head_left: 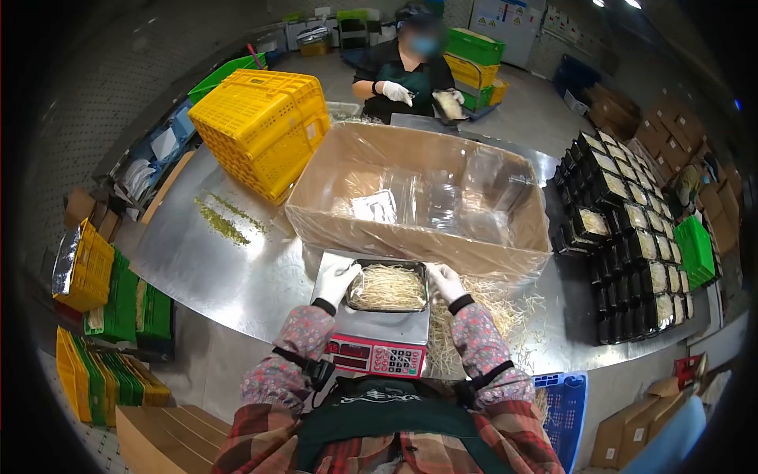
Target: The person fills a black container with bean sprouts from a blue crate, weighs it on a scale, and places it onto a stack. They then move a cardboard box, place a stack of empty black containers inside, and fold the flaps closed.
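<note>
A black plastic tray (388, 286) filled with pale, thin strands that look like bean sprouts rests on the plate of a red and white digital scale (377, 357). My left hand (338, 284), in a white glove, grips the tray's left edge. The right edge is held by my right hand (448, 282), also gloved, its fingers closed at the rim. Loose sprouts (489, 316) lie heaped on the steel table to the right of the scale, partly under my right forearm. Directly beyond the tray stands a large cardboard box (418, 245) lined with clear plastic, with clear packaging inside.
Filled black trays (632, 229) are stacked high at the right. Yellow crates (260, 130) stand at the table's far left, near green scraps (225, 220). Across the table a masked co-worker (403, 67) holds a tray. A blue basket (564, 411) is beside me.
</note>
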### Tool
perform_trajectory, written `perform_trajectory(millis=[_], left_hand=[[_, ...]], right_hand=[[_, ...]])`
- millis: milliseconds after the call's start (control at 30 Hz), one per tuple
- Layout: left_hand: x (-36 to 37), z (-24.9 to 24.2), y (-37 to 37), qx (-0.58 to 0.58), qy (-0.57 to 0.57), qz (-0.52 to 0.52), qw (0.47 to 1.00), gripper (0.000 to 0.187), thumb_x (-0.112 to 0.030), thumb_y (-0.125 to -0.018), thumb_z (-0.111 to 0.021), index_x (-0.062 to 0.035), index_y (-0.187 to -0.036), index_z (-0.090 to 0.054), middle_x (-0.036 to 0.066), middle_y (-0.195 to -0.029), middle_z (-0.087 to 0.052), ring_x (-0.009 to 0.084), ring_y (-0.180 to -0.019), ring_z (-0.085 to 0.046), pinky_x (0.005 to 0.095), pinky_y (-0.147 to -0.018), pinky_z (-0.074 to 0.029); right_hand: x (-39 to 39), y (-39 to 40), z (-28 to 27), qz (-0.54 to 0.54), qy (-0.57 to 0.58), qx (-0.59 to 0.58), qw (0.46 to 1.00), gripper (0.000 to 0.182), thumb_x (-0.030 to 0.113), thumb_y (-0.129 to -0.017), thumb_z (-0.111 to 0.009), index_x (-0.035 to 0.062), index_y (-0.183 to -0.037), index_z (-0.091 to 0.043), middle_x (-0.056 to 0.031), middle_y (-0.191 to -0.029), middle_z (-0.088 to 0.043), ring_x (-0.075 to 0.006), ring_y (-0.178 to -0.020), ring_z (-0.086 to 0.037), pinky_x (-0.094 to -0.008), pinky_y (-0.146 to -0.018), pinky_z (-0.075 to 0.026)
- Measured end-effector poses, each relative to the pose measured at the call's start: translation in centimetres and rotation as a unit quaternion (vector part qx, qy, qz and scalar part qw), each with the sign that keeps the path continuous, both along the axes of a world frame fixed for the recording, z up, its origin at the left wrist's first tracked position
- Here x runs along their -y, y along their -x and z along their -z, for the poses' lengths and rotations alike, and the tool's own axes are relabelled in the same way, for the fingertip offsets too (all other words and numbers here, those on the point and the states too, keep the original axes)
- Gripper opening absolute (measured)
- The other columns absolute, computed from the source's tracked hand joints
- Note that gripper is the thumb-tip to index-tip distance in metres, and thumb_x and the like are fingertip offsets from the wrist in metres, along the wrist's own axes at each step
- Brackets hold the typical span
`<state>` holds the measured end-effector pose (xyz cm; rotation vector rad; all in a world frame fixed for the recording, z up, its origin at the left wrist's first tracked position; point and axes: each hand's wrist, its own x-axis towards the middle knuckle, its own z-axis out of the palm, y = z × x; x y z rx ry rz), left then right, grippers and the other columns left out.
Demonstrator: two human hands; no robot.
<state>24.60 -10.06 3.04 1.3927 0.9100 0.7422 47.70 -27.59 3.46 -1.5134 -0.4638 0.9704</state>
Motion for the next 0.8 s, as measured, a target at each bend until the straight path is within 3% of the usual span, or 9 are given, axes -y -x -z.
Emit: perform_trajectory(millis=[67, 167, 367, 433, 500, 567, 700, 767, 800], left_hand=[[0.2, 0.1, 2.7, -0.042, 0.135, 0.048, 0.989, 0.045, -0.025, -0.084, -0.073, 0.0012, -0.115, -0.054, 0.007, -0.099, -0.066, 0.0129, -0.077, -0.064, 0.0273, -0.061, -0.053], [3.7, -2.9, 5.1, 0.043, 0.271, 0.102, 0.956, 0.025, -0.014, -0.086, -0.068, -0.0013, -0.104, -0.056, 0.01, -0.088, -0.063, 0.0171, -0.072, -0.065, 0.0319, -0.059, -0.057], [4.4, -0.7, 4.2, 0.136, 0.244, 0.044, 0.959, 0.013, -0.005, -0.083, -0.067, -0.0005, -0.09, -0.056, 0.011, -0.085, -0.061, 0.0203, -0.065, -0.064, 0.0348, -0.053, -0.058], [4.9, -1.5, 4.2, 0.108, 0.227, 0.025, 0.968, 0.018, -0.007, -0.084, -0.068, 0.0004, -0.095, -0.056, 0.011, -0.084, -0.06, 0.0207, -0.065, -0.065, 0.0345, -0.051, -0.058], [5.4, -2.9, 4.5, 0.056, 0.255, -0.009, 0.965, 0.026, -0.014, -0.087, -0.067, 0.0018, -0.102, -0.053, 0.01, -0.083, -0.06, 0.0207, -0.066, -0.065, 0.0351, -0.053, -0.059], [6.4, -2.6, 5.0, 0.042, 0.3, 0.032, 0.953, 0.033, -0.023, -0.088, -0.065, 0.0027, -0.104, -0.052, 0.01, -0.083, -0.06, 0.022, -0.068, -0.066, 0.0363, -0.055, -0.06], [9.4, -2.2, 3.5, 0.008, 0.411, 0.182, 0.893, 0.061, -0.053, -0.094, -0.05, 0.0051, -0.114, -0.051, 0.015, -0.092, -0.064, 0.0254, -0.078, -0.067, 0.0418, -0.065, -0.059], [10.1, -1.1, 1.5, 0.074, 0.427, 0.203, 0.878, 0.066, -0.058, -0.095, -0.041, 0.0032, -0.118, -0.051, 0.017, -0.099, -0.064, 0.0276, -0.087, -0.066, 0.0446, -0.068, -0.058], [10.2, -0.9, 0.6, 0.104, 0.41, 0.205, 0.883, 0.064, -0.057, -0.097, -0.037, 0.0012, -0.12, -0.05, 0.018, -0.105, -0.064, 0.0306, -0.095, -0.065, 0.0477, -0.071, -0.057]], right_hand=[[3.2, 0.5, -2.4, -0.095, 0.04, -0.056, 0.993, 0.031, 0.033, -0.09, -0.065, 0.0067, -0.089, -0.049, -0.0062, -0.069, -0.061, -0.0164, -0.052, -0.064, -0.029, -0.037, -0.05], [5.4, 3.2, -0.8, -0.111, -0.041, -0.15, 0.982, 0.022, 0.017, -0.089, -0.067, 0.0069, -0.088, -0.048, -0.0095, -0.071, -0.064, -0.0215, -0.063, -0.07, -0.0321, -0.043, -0.056], [4.2, 4.8, 0.1, 0.031, -0.061, -0.179, 0.981, 0.019, 0.009, -0.087, -0.066, 0.0055, -0.088, -0.048, -0.0115, -0.07, -0.066, -0.0157, -0.043, -0.059, -0.0278, -0.032, -0.044], [4.1, 3.7, -1.8, -0.093, 0.072, -0.065, 0.991, 0.021, 0.015, -0.089, -0.066, 0.0054, -0.089, -0.048, -0.0094, -0.066, -0.064, -0.015, -0.044, -0.059, -0.0276, -0.032, -0.043], [4.0, 2.3, -4.2, -0.189, 0.127, 0.202, 0.953, 0.031, 0.032, -0.09, -0.065, 0.0034, -0.081, -0.056, -0.0094, -0.06, -0.063, -0.0192, -0.046, -0.061, -0.0336, -0.041, -0.046], [2.1, 1.9, -4.8, -0.108, 0.059, 0.592, 0.797, 0.037, 0.04, -0.089, -0.062, 0.0045, -0.08, -0.06, -0.0124, -0.061, -0.063, -0.0277, -0.055, -0.063, -0.0392, -0.053, -0.05], [-5.3, 5.8, -9.0, -0.125, 0.019, 0.531, 0.838, 0.039, 0.046, -0.089, -0.056, 0.0092, -0.099, -0.063, -0.0157, -0.097, -0.067, -0.0301, -0.094, -0.064, -0.0446, -0.082, -0.049], [-8.6, 8.2, -5.6, -0.074, -0.009, 0.684, 0.726, 0.048, 0.048, -0.091, -0.05, 0.0119, -0.122, -0.056, -0.0151, -0.125, -0.057, -0.0302, -0.116, -0.053, -0.0513, -0.097, -0.039], [-9.4, 8.7, -4.3, -0.121, 0.036, 0.669, 0.732, 0.052, 0.049, -0.092, -0.048, 0.0128, -0.129, -0.05, -0.0147, -0.13, -0.053, -0.031, -0.12, -0.049, -0.054, -0.1, -0.034]])
